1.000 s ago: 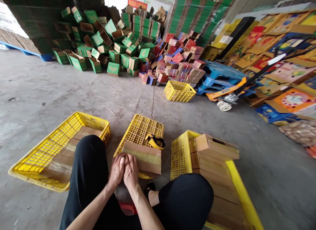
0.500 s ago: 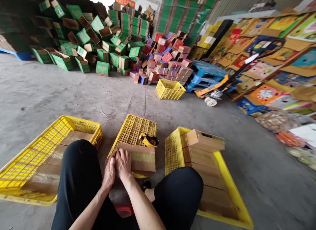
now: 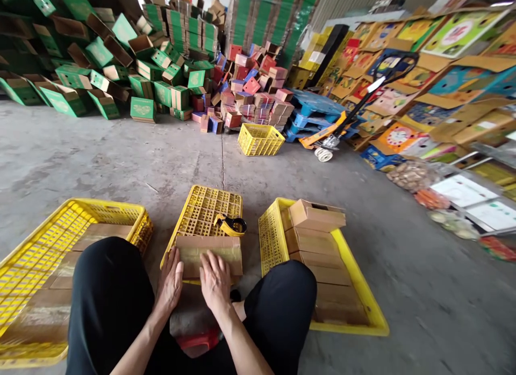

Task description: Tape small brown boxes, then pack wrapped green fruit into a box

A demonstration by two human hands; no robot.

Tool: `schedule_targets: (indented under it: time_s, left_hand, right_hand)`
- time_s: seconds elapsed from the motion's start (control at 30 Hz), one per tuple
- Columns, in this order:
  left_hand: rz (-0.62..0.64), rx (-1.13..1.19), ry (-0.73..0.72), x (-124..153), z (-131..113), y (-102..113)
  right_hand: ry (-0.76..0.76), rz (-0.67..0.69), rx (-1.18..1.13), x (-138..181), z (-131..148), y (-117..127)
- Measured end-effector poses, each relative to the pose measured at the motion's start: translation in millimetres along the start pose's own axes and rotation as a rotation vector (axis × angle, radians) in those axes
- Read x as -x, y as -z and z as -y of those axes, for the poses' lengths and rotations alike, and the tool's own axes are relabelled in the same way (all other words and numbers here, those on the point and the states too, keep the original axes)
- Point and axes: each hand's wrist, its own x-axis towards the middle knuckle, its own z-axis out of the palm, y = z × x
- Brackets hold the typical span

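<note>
A small taped cardboard box [image 3: 213, 251] lies on an upturned yellow crate [image 3: 205, 211] between my knees. My left hand [image 3: 170, 281] rests flat against the box's near left end, fingers stretched out. My right hand [image 3: 215, 281] lies flat on the box's near face, fingers spread. A yellow tape dispenser [image 3: 229, 224] sits on the crate just behind the box.
A yellow crate [image 3: 355, 289] on my right holds stacked cardboard boxes [image 3: 316, 216]. Another yellow crate [image 3: 36, 257] on my left holds flat boxes. Piles of green boxes [image 3: 100, 69] and red boxes [image 3: 250, 95], a small yellow basket [image 3: 260, 139] and a pallet jack [image 3: 334, 133] stand farther off.
My hands were pressed together at the box's left end; now they have spread apart and lie flat on it. The camera has tilted and shifted right.
</note>
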Motion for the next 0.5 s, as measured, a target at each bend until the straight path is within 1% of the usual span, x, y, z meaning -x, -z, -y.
schedule_targets:
  time_s: [0.07,0.17,0.23,0.3,0.4,0.5]
  left_hand:
    - [-0.014,-0.144,-0.038,3,-4,-1]
    - [-0.017,-0.315,-0.170,7,-15,-8]
    - [0.032,-0.362,-0.287,8,-24,-16]
    - [0.112,-0.376,-0.380,6,-34,-24]
    - [0.181,-0.390,-0.435,4,-43,-32]
    - [0.179,-0.395,-0.436,4,-44,-32]
  right_hand:
    - [-0.072,-0.037,0.056,6,-12,2]
    - [-0.087,-0.055,0.088,11,-20,0]
    - [-0.080,-0.048,0.073,12,-23,-2]
    - [-0.071,-0.050,0.033,11,-26,0]
    - [-0.065,-0.087,-0.032,12,-34,3]
    - [-0.125,-0.171,-0.029,17,-44,5]
